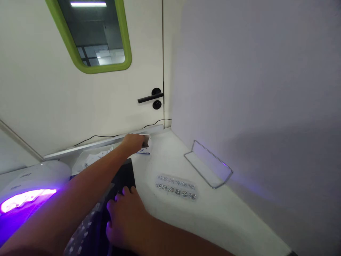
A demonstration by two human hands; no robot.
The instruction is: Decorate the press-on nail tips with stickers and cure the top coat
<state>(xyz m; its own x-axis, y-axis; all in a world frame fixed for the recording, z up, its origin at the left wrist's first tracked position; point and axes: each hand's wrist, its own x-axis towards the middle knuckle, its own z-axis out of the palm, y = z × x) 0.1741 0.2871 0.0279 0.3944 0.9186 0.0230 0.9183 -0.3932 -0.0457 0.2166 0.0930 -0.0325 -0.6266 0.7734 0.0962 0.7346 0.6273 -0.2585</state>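
Observation:
My left hand reaches to the far end of the white table and closes on a small white packet with blue print near the door. My right hand rests close to me on a dark mat or pad, fingers curled downward; nothing shows in it. A clear strip of small rhinestones lies on the table just right of my right hand.
A white UV nail lamp glows purple at the left. A bent wire stand sits against the right wall. Crumpled white papers lie beyond the mat. A door with a black handle stands behind the table.

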